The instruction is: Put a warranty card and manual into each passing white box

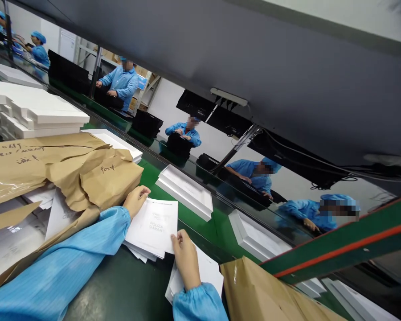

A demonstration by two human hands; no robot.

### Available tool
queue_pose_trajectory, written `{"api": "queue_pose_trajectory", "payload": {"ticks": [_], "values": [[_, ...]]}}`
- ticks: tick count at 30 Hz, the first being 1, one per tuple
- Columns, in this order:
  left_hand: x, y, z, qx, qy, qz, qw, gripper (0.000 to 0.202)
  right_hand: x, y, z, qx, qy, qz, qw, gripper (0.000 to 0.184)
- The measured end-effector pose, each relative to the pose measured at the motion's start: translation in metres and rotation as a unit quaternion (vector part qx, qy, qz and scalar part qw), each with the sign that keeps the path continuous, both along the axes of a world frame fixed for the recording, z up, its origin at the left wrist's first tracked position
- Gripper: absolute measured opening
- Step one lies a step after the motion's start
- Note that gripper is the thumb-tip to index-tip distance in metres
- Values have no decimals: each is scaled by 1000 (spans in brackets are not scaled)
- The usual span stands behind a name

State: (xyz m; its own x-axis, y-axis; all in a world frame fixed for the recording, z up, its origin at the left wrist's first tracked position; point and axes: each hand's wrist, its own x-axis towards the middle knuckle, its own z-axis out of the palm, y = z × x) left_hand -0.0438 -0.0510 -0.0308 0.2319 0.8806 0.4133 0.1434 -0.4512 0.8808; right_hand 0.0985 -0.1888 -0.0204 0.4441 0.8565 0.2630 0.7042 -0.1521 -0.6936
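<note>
A stack of white printed booklets (pixel 153 227) lies on the dark green bench in front of me. My right hand (pixel 187 258) pinches the right edge of the top booklet between thumb and fingertips. Beneath that hand and wrist lies a second pile of white booklets (pixel 209 272). At the upper left corner of the first stack, my left hand (pixel 136 203) has its fingers curled together; whether anything is between them I cannot make out. Beside my left arm is a torn brown paper package (pixel 107 174) with more white booklets (pixel 15 240) showing inside.
Open white box trays (pixel 187 189) sit on the green conveyor belt (pixel 150 174) beyond. White boxes (pixel 47 107) are stacked at left. Another brown package (pixel 263 290) stands at right, near a green rail (pixel 347 236). Co-workers in blue (pixel 120 82) sit across the line.
</note>
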Motion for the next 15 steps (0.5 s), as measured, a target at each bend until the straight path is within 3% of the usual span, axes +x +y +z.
{"api": "queue_pose_trajectory", "payload": {"ticks": [3,6,9,11,15], "values": [[5,-10,5,-24,-28,-38,999,26,4,-7,3,88,112,-12,990,22],[15,-24,8,-102,-58,-191,975,42,6,-14,10,116,215,-9,970,25],[24,-35,6,-135,-87,-311,937,39,7,-19,21,103,264,24,959,23],[27,-38,3,-148,-120,-312,931,40,9,-25,27,98,245,16,964,25],[30,-36,-1,-200,-166,-240,935,51,19,-54,26,41,139,-84,986,20]]}}
